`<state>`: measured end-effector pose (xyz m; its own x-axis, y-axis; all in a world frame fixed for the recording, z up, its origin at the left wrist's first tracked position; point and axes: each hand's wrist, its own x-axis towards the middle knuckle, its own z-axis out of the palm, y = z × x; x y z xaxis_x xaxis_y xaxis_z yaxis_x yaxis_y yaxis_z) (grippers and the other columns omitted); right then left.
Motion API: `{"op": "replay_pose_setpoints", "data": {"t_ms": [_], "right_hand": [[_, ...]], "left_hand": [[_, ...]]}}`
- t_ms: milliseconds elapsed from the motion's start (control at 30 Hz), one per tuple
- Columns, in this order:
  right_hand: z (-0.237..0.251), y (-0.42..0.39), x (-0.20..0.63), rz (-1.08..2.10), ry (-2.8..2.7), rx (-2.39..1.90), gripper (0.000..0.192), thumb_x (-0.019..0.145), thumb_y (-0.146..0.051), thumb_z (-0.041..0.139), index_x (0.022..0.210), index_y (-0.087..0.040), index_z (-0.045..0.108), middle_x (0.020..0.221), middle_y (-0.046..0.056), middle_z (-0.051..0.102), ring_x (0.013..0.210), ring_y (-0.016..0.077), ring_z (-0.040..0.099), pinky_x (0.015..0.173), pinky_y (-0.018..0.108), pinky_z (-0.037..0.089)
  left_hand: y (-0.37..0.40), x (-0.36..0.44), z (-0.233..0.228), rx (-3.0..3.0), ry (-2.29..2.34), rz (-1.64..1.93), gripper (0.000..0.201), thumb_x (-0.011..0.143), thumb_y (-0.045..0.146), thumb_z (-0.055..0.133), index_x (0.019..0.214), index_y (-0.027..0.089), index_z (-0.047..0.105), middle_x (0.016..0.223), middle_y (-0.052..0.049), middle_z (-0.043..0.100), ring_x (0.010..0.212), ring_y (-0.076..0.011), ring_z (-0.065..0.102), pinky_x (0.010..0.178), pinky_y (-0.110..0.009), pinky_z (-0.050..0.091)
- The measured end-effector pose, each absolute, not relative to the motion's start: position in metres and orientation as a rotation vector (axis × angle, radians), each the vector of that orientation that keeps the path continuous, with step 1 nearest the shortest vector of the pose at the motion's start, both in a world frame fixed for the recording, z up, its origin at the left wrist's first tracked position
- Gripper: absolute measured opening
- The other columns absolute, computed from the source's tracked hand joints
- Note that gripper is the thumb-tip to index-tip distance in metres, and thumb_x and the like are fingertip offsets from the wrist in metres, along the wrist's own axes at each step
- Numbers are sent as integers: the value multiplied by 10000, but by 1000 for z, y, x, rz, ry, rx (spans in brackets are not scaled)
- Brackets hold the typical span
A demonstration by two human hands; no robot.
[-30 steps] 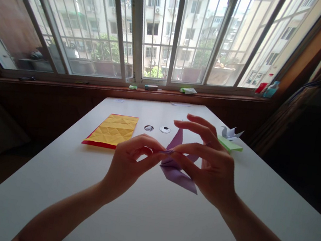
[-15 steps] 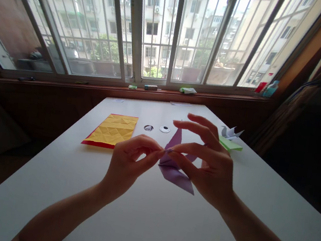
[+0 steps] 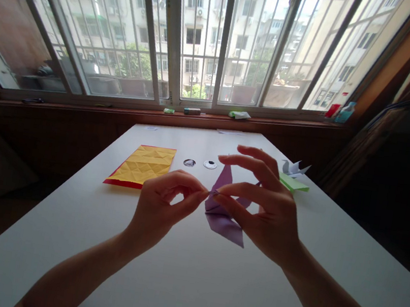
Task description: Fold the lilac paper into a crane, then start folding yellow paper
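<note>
Both hands, left hand (image 3: 160, 208) and right hand (image 3: 267, 211), still pinching purple origami (image 3: 223, 223); paper shifted slightly left.

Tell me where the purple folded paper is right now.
In the head view the purple folded paper is held above the middle of the white table, pinched between the left hand and right hand, right of the yellow sheet.

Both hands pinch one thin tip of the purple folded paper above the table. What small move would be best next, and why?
Probably a short sideways bend of that tip, then a firm pinch. The left hand and right hand meet fingertip to fingertip on the narrow point of the purple paper, which hangs above the white table. The point looks straight, not creased.
</note>
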<state>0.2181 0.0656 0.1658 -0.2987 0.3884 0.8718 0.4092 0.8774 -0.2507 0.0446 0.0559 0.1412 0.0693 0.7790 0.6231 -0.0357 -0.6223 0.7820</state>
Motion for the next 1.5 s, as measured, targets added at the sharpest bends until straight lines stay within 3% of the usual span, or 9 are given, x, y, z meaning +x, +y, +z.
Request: {"op": "replay_pose_setpoints", "data": {"t_ms": [467, 867, 1267, 1500], "right_hand": [[166, 69, 217, -6, -1925, -586, 118, 750, -154, 658, 675, -245, 651, 1086, 22, 638, 1174, 244, 461, 942, 455, 433], [162, 70, 215, 94, -1985, -611, 78, 732, -162, 667, 736, -236, 644, 1160, 40, 605, 1209, 253, 434, 983, 484, 396], [163, 69, 217, 103, -2006, -606, 103, 743, -135, 615, 696, -227, 611, 1153, 36, 600, 1214, 259, 426, 992, 484, 379], [164, 68, 219, 91, -2038, -619, 124, 765, -127, 568, 700, -229, 598, 1188, 29, 584, 1234, 267, 402, 996, 509, 364]], "left_hand": [[59, 41, 139, 1716, 746, 1530, 112, 738, 180, 703, 841, 215, 677, 797, -4, 660, 709, -105, 601, 646, -207, 510], [57, 41, 147, 1866, 846, 1513, 72, 733, 232, 708, 759, 180, 663, 699, -7, 642, 623, -105, 573, 564, -211, 487], [57, 39, 145, 1908, 862, 1480, 62, 759, 219, 683, 724, 183, 646, 691, -8, 651, 648, -126, 588, 596, -244, 475], [57, 40, 145, 2062, 933, 1470, 65, 802, 265, 637, 803, 201, 653, 782, -22, 668, 719, -136, 601, 619, -247, 471]]}}
